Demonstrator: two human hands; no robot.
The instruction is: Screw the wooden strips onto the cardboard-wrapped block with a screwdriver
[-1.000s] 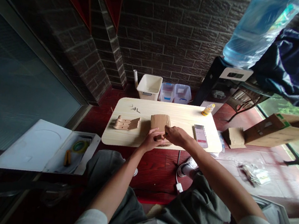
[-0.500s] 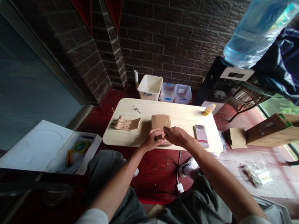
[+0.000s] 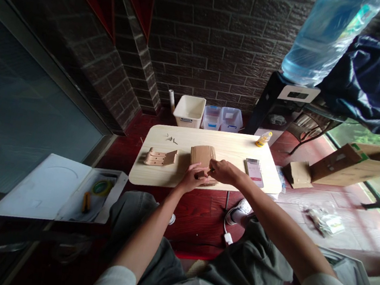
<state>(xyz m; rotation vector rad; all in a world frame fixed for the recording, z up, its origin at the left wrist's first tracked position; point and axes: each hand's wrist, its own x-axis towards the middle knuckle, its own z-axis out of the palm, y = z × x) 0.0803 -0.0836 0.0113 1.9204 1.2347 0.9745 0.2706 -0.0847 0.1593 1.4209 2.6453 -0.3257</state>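
Note:
A brown wooden piece with a curved, slatted top lies at the front middle of the pale table. My left hand is closed around a small brown block at its near edge. Just to the right, my right hand is closed in a fist over the same piece; what it grips is too small to make out. Left of them on the table rests another wooden part with holes and raised sides. Several small screws lie behind that part.
A phone and a yellow-capped bottle are on the table's right side. Bins stand behind it. An open white case is at the left, a cardboard box at the right.
The whole view has shifted slightly. Both hands remain at the wooden piece in nearly the same pose.

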